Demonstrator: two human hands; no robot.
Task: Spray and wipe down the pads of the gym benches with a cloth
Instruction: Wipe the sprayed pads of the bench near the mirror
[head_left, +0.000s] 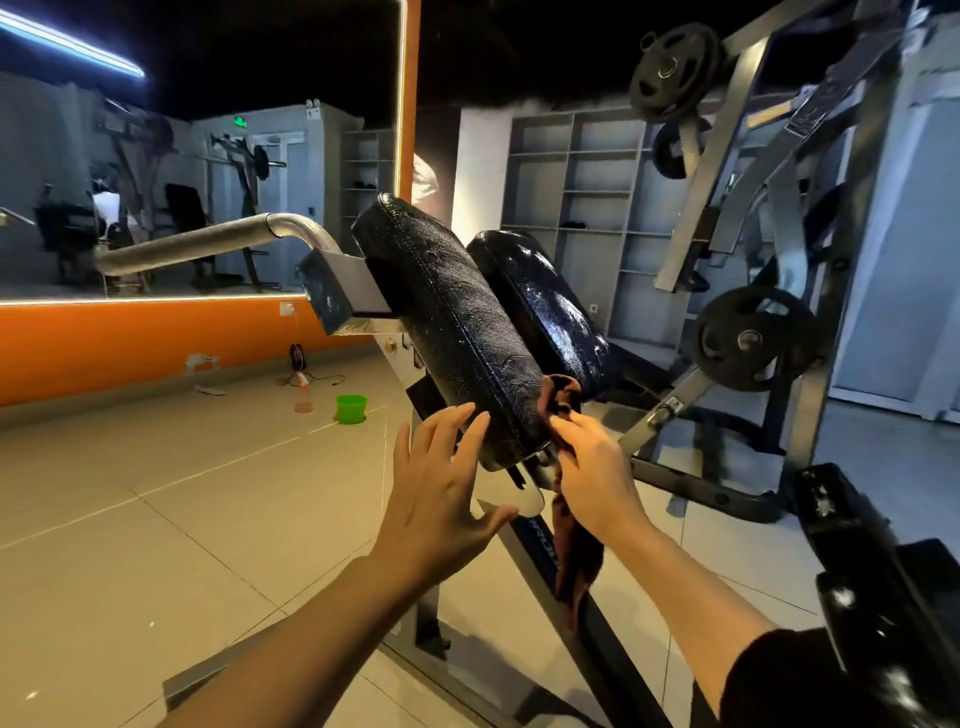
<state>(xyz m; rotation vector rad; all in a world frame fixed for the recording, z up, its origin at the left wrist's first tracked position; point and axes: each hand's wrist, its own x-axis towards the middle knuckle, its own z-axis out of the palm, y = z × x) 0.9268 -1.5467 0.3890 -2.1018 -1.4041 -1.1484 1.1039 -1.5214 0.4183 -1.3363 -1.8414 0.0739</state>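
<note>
Two black padded cushions stand side by side on a slanted bench frame. The left pad (447, 317) looks dull; the right pad (550, 306) shines wet with white streaks. My right hand (592, 467) grips a dark red cloth (563, 395) in the gap between the pads' near ends, and the rest of the cloth hangs below my wrist. My left hand (441, 483) is spread with straight fingers, the fingertips at the left pad's near lower edge. A spray bottle (304, 395) stands far off on the floor.
A green bucket (351, 408) sits on the tiled floor beside the bottle. A steel handle bar (208, 241) juts left from the bench. A plate-loaded machine (753, 338) stands on the right, another black pad (841, 525) at the near right, and a mirror wall (156, 182) on the left.
</note>
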